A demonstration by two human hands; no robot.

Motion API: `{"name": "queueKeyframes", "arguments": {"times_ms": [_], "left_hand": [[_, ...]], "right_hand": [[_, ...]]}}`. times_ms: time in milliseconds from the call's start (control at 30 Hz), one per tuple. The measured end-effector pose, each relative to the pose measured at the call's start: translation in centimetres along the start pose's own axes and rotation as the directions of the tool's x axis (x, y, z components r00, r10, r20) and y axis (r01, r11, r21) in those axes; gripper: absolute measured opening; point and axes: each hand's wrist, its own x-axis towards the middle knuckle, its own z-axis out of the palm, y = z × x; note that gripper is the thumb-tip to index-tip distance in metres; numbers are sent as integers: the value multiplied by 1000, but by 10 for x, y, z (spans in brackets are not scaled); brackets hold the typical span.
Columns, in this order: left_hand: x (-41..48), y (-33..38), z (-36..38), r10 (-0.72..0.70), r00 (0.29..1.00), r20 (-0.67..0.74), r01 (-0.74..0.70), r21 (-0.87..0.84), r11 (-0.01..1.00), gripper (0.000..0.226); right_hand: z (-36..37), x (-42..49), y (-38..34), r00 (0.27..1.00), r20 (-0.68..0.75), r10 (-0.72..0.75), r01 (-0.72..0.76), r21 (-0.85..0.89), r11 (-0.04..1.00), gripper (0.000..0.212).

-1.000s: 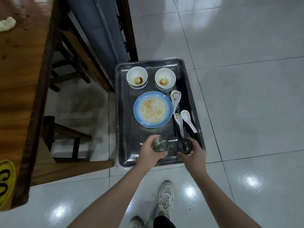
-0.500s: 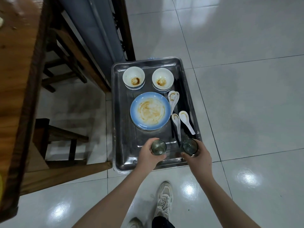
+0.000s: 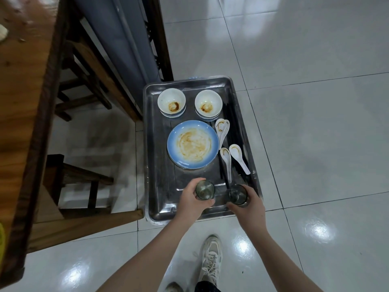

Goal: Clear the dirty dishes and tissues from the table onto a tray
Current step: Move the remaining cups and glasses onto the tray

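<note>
A steel tray (image 3: 156,165) lies on the floor beside the table. On it are two stained white bowls (image 3: 171,103) (image 3: 208,106), a dirty blue plate (image 3: 192,144), three white spoons (image 3: 239,157) and dark chopsticks (image 3: 235,131). My left hand (image 3: 190,200) grips a small glass (image 3: 204,189) over the tray's near end. My right hand (image 3: 249,204) grips a second glass (image 3: 237,194) at the near right corner. Whether the glasses touch the tray I cannot tell. A crumpled tissue (image 3: 2,32) shows at the table's far left edge.
The wooden table (image 3: 23,106) fills the left side, with wooden chairs (image 3: 84,180) under it. A grey panel (image 3: 124,43) stands behind the tray. White glossy floor tiles (image 3: 315,133) spread to the right. My shoe (image 3: 211,258) is just behind the tray.
Both hands stay at the tray's near end with their glasses. The right hand has shifted slightly toward the right corner. The view has tilted a little.
</note>
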Motion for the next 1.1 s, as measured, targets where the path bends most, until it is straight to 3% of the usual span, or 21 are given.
{"name": "queueKeyframes", "arguments": {"times_ms": [133, 733, 1100], "left_hand": [[4, -1, 1, -1, 1000, 7, 1, 7, 1000, 59], [43, 21, 29, 66, 998, -6, -65, 88, 994, 61], [44, 18, 31, 32, 998, -48, -28, 86, 996, 62]], "right_hand": [[9, 6, -4, 1000, 7, -10, 10, 53, 999, 56], [-4, 42, -7, 999, -50, -7, 7, -11, 1000, 52], [6, 49, -12, 995, -99, 14, -23, -88, 996, 68]]}}
